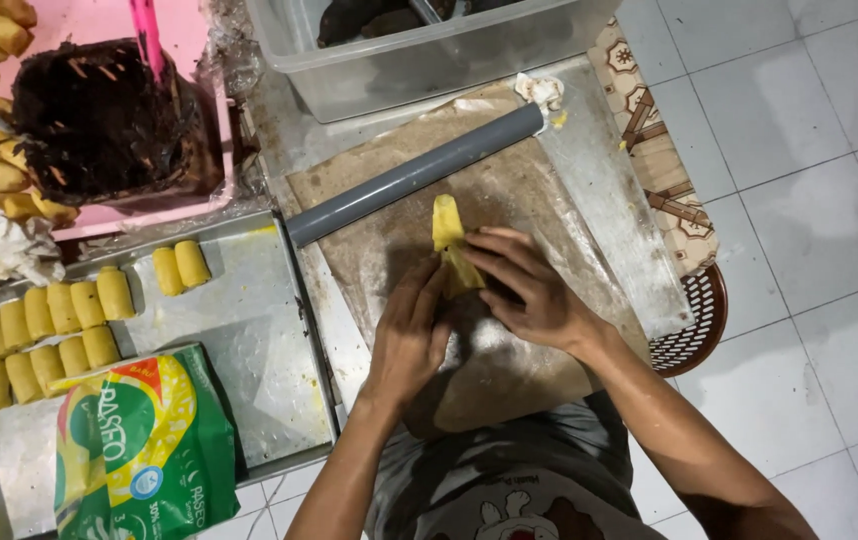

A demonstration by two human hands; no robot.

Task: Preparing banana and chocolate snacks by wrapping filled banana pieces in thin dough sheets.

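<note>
Both hands are working on one strip of yellow dough (448, 242) in the middle of a brown, flour-dusted board (509, 190). The right hand (524, 290) is lying partly curled over the near end of the strip, its fingers bending down onto the dough and pressing it against the board; how tightly they are closing underneath cannot be told, since the fingers are hiding the dough there. The left hand (411, 335) is coming in from the near left, fingers held together and nearly straight, their tips touching the left edge of the same near end. Neither hand is wrapping the dough fully; both are pinching and folding at it.

The dough strip is lying flat with its long axis running near to far, tilting slightly to the left at the top. Its bare far end is pointing away from the person, toward a grey plastic pipe (414, 175) that is resting diagonally across the far part of the board, just beyond the dough tip and not touching it.

Left of the board a metal tray (249, 330) is holding rows of small yellow dough rolls (59, 320), with a green and yellow packet (144, 450) lying on its near end. Far left, a dark mass of filling (104, 115) is sitting on a pink surface. A clear plastic tub (419, 50) is standing at the far edge.
</note>
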